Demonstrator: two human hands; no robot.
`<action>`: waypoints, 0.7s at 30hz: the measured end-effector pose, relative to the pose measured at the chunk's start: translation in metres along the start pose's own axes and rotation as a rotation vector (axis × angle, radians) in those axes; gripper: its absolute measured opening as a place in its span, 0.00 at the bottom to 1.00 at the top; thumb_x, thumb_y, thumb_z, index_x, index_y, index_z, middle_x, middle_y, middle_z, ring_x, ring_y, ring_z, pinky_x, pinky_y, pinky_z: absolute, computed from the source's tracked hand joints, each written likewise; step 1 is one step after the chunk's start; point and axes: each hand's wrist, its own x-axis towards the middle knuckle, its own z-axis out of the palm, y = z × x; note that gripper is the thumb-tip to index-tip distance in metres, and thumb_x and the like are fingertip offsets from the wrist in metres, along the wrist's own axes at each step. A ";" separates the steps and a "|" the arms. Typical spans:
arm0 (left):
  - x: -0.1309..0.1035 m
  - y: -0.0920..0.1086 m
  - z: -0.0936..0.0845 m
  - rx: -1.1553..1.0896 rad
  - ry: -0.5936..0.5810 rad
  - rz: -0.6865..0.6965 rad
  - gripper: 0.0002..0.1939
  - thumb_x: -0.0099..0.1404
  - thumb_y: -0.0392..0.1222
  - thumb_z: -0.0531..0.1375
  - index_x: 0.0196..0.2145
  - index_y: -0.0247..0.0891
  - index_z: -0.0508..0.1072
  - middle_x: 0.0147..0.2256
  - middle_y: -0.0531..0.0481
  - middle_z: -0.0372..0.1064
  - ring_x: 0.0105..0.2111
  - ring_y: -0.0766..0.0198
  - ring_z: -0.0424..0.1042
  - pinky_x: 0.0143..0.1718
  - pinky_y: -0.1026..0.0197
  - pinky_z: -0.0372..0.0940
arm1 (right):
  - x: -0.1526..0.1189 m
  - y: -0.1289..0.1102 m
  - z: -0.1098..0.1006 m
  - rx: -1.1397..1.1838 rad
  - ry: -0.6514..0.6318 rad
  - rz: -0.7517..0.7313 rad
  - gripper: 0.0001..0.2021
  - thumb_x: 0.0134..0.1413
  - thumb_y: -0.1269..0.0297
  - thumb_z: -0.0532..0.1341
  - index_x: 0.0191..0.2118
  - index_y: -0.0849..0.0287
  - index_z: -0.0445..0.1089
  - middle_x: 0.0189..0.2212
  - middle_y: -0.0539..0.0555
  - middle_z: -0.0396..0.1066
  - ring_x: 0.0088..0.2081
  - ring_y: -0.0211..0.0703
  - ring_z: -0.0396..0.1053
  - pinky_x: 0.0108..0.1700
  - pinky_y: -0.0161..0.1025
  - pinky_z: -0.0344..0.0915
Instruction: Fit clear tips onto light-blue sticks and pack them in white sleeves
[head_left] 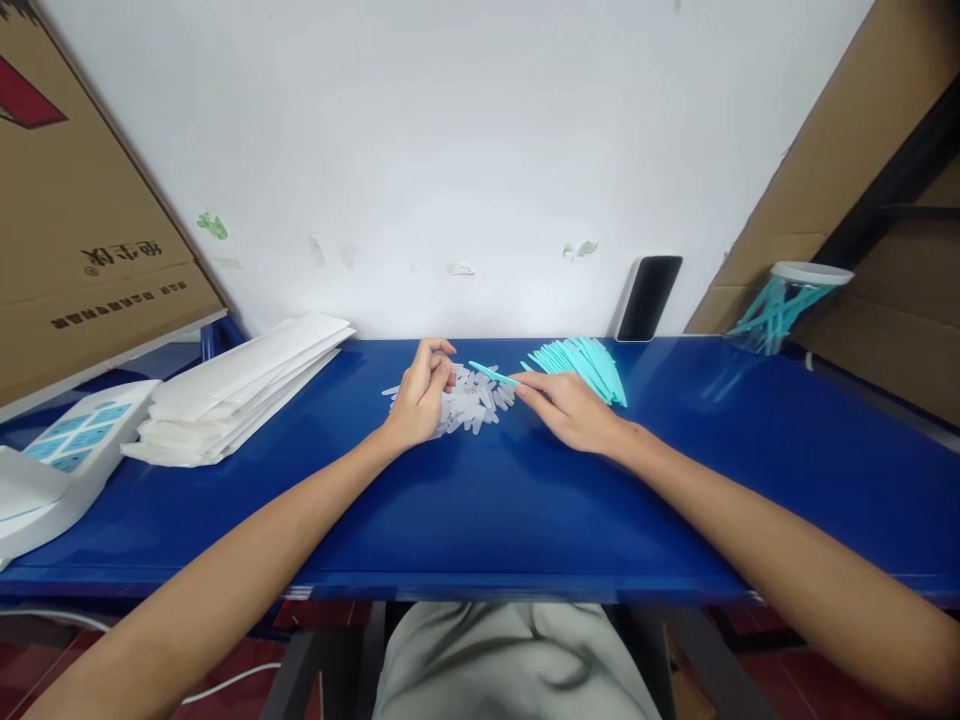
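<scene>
The right hand (568,406) pinched 1 teal stick (491,373) by its right end, over the translucent pieces (474,402); it seemed light, stiff and slick, best gripped near 1 end. The left hand (417,398) curled, contents unclear.

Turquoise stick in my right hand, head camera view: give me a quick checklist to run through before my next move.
1. Turquoise stick gripped: ok, pinched at its near end by the right hand.
2. Left hand free: cannot tell; its fingers are curled, and whatever they may hold is hidden.
3. Translucent pieces lined up: not ok, heaped loosely at various angles.
4. More turquoise sticks close by: ok, fanned out just beyond the right hand.
5. White packets apart from the hands: ok, stacked to the left.
</scene>
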 end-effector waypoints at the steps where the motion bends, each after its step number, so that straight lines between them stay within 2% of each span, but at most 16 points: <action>1: 0.000 0.001 0.000 0.017 -0.005 0.012 0.08 0.75 0.44 0.48 0.48 0.42 0.60 0.29 0.55 0.62 0.30 0.63 0.64 0.38 0.58 0.61 | 0.000 0.000 0.000 0.011 -0.014 -0.001 0.20 0.71 0.59 0.48 0.54 0.55 0.76 0.33 0.51 0.78 0.32 0.44 0.72 0.37 0.37 0.61; 7: -0.002 0.007 0.000 0.090 -0.053 0.042 0.08 0.75 0.43 0.47 0.48 0.41 0.61 0.29 0.55 0.62 0.30 0.63 0.64 0.38 0.58 0.60 | 0.000 0.002 0.002 0.048 -0.031 -0.033 0.20 0.71 0.59 0.50 0.56 0.53 0.75 0.32 0.48 0.77 0.30 0.41 0.70 0.37 0.36 0.59; 15: -0.001 0.005 0.000 0.059 -0.047 0.061 0.08 0.76 0.42 0.47 0.48 0.41 0.61 0.28 0.55 0.61 0.30 0.63 0.63 0.37 0.59 0.60 | -0.001 0.005 0.000 0.054 -0.058 -0.030 0.19 0.70 0.59 0.51 0.54 0.53 0.76 0.34 0.49 0.79 0.30 0.41 0.71 0.38 0.36 0.60; 21: -0.006 0.018 0.000 0.218 -0.247 0.114 0.12 0.77 0.47 0.46 0.52 0.40 0.61 0.31 0.53 0.62 0.28 0.64 0.63 0.33 0.60 0.58 | -0.001 0.005 0.002 0.056 -0.060 -0.068 0.18 0.69 0.58 0.52 0.51 0.57 0.77 0.24 0.48 0.72 0.23 0.38 0.63 0.32 0.36 0.55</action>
